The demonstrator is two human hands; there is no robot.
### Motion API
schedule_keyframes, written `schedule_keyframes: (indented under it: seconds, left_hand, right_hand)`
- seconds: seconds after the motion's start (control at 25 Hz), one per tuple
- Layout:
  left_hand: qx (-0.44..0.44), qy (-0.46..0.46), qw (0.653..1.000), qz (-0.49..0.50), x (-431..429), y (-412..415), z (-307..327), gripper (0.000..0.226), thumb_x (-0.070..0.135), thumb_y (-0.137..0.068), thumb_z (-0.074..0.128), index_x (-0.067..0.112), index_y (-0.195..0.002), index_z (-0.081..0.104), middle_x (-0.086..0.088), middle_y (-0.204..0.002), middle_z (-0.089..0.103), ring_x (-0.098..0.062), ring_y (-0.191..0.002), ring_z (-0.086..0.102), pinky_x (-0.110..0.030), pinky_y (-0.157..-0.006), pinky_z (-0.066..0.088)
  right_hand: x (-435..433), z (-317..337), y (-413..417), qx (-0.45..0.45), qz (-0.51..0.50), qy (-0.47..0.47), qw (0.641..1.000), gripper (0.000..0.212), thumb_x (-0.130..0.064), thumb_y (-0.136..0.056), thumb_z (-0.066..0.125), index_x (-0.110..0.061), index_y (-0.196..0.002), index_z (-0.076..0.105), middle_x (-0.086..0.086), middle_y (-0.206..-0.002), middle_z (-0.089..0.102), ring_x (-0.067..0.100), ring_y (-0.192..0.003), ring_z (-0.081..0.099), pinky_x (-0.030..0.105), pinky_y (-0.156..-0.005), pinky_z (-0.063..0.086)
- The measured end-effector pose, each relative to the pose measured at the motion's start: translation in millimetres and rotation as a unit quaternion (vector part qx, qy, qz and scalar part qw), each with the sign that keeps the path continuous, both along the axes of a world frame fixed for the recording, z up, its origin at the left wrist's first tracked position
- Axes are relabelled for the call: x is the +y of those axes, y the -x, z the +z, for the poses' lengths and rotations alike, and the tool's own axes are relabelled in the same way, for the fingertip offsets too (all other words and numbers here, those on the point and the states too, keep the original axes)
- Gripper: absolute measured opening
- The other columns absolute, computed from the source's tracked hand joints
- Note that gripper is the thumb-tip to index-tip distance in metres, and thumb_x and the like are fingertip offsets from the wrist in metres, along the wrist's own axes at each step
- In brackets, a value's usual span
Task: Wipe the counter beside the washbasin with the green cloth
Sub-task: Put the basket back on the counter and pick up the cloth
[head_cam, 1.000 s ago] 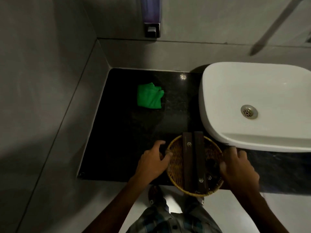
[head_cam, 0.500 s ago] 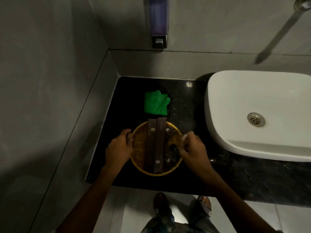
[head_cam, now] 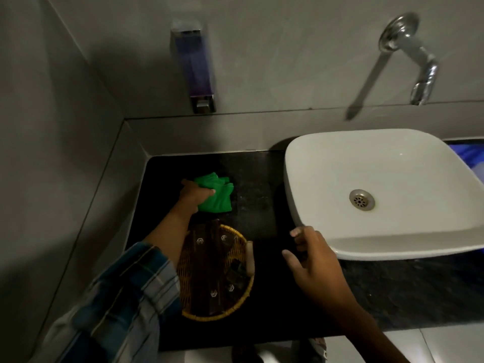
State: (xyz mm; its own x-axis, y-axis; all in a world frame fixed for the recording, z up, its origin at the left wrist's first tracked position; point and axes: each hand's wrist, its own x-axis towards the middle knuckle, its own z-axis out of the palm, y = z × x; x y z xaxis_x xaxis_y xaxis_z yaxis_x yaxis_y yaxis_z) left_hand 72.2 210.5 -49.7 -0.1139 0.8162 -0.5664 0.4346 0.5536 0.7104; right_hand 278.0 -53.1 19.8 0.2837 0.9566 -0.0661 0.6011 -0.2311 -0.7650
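Observation:
A crumpled green cloth (head_cam: 218,195) lies on the black stone counter (head_cam: 256,184), left of the white washbasin (head_cam: 392,179). My left hand (head_cam: 195,195) reaches over a basket and closes its fingers on the cloth's left side. Over the counter near the basin's front left corner hovers my right hand (head_cam: 311,255), fingers apart and holding nothing.
A round wicker basket (head_cam: 237,305) with dark wooden pieces in it sits at the counter's front, under my left forearm. A soap dispenser (head_cam: 193,66) hangs on the back wall and a chrome tap (head_cam: 416,61) sticks out above the basin. Grey walls close the left side.
Both hands let go of the basket, which now rests on the counter left of the basin. My left hand reached forward onto the green cloth and my right hand drew away to the right.

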Motion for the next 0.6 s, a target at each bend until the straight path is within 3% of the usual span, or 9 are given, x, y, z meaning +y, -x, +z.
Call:
schedule_keyframes:
  seconds: [0.08, 0.16, 0.28, 0.36, 0.48, 0.56, 0.6]
  left_hand:
    - [-0.086, 0.027, 0.995, 0.052, 6, -5, -4, 0.073, -0.001, -0.076, 0.076, -0.003, -0.139, 0.039, -0.022, -0.141, 0.051, -0.037, -0.124, 0.054, -0.050, -0.103, 0.047]
    - [-0.113, 0.026, 0.991, 0.066, 4, -17, 11, 0.065, 0.003, -0.076, 0.077, -0.002, -0.133, 0.048, -0.020, -0.133, 0.057, -0.034, -0.118, 0.058, -0.043, -0.091, 0.052]
    - [-0.136, -0.019, 0.990, 0.040, -12, -41, 57, 0.037, 0.013, -0.078, 0.078, 0.006, -0.111, 0.061, -0.012, -0.115, 0.065, -0.021, -0.093, 0.063, -0.031, -0.064, 0.054]
    - [-0.172, -0.039, 0.984, 0.023, -32, -63, 89, 0.027, 0.016, -0.079, 0.078, 0.012, -0.103, 0.065, -0.007, -0.105, 0.068, -0.016, -0.086, 0.065, -0.027, -0.055, 0.056]
    - [-0.221, -0.041, 0.974, 0.008, -83, -123, 131, 0.032, 0.014, -0.081, 0.074, 0.008, -0.112, 0.068, -0.009, -0.106, 0.072, -0.023, -0.095, 0.068, -0.033, -0.072, 0.059]
    - [-0.253, -0.046, 0.966, -0.021, -128, -177, 143, 0.029, 0.011, -0.081, 0.070, 0.007, -0.109, 0.070, -0.013, -0.105, 0.074, -0.026, -0.094, 0.071, -0.035, -0.074, 0.060]
    - [-0.270, -0.040, 0.961, -0.040, -149, -206, 144, 0.026, 0.011, -0.080, 0.069, 0.008, -0.106, 0.072, -0.013, -0.104, 0.075, -0.026, -0.093, 0.071, -0.034, -0.071, 0.061]
  right_hand:
    - [-8, 6, -13, 0.007, -0.026, -0.014, 1.000, 0.029, -0.025, -0.088, 0.068, -0.032, -0.110, 0.050, -0.009, -0.102, 0.058, 0.002, -0.092, 0.060, 0.027, -0.077, 0.055]
    - [-7, 13, -25, 0.033, -0.035, -0.017, 0.999, 0.027, -0.022, -0.088, 0.068, -0.033, -0.105, 0.050, -0.008, -0.101, 0.061, 0.001, -0.090, 0.061, 0.017, -0.071, 0.054]
    - [7, 29, -45, 0.090, -0.034, -0.040, 0.995, 0.022, -0.017, -0.088, 0.068, -0.031, -0.093, 0.053, -0.010, -0.094, 0.063, 0.005, -0.084, 0.064, 0.016, -0.067, 0.052]
    - [20, 43, -60, 0.104, -0.034, -0.072, 0.991, 0.021, -0.014, -0.089, 0.066, -0.031, -0.085, 0.054, -0.011, -0.090, 0.066, 0.004, -0.080, 0.066, 0.016, -0.068, 0.052]
    - [28, 65, -113, 0.181, -0.063, -0.092, 0.977, 0.011, -0.028, -0.089, 0.068, -0.019, -0.087, 0.062, 0.000, -0.082, 0.070, 0.019, -0.078, 0.070, 0.042, -0.078, 0.060]
    - [29, 71, -163, 0.254, -0.076, -0.001, 0.964, 0.040, -0.049, -0.082, 0.070, -0.020, -0.107, 0.059, 0.007, -0.096, 0.070, 0.024, -0.085, 0.071, 0.047, -0.080, 0.061]
    - [26, 71, -188, 0.332, -0.069, 0.050, 0.939, 0.058, -0.052, -0.076, 0.073, -0.019, -0.119, 0.054, 0.011, -0.107, 0.069, 0.026, -0.091, 0.071, 0.046, -0.081, 0.061]
